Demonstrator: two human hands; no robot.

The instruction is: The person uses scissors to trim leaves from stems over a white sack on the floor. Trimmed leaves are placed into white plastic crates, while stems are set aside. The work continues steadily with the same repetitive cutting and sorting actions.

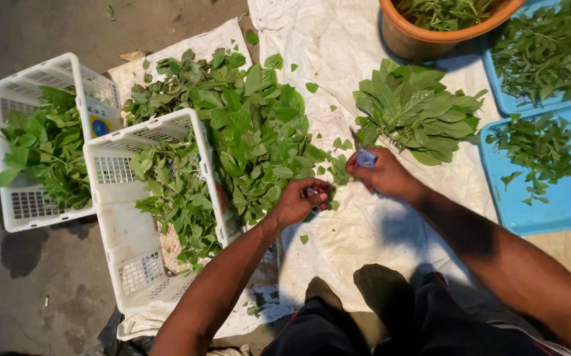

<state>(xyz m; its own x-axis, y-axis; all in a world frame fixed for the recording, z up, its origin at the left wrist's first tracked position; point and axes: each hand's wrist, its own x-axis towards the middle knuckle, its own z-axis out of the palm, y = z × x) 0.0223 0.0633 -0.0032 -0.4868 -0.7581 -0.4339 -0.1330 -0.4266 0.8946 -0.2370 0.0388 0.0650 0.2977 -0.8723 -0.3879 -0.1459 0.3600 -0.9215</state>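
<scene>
My left hand [300,200] is closed around a few green leaves and stems [333,173] at the near edge of a big heap of leafy greens [246,125]. My right hand [383,174] grips a small knife with a light blue handle [366,157], its blade pointing up and away. The two hands are close together over the white cloth [364,231]. A tidy bunch of trimmed leaves [417,112] lies just beyond my right hand.
Two white plastic crates [117,198], [15,204] with greens stand at the left on the concrete floor. An orange basin [424,36] with greens sits at the top. Blue trays [562,204] with sprigs lie at the right. My knees are at the bottom.
</scene>
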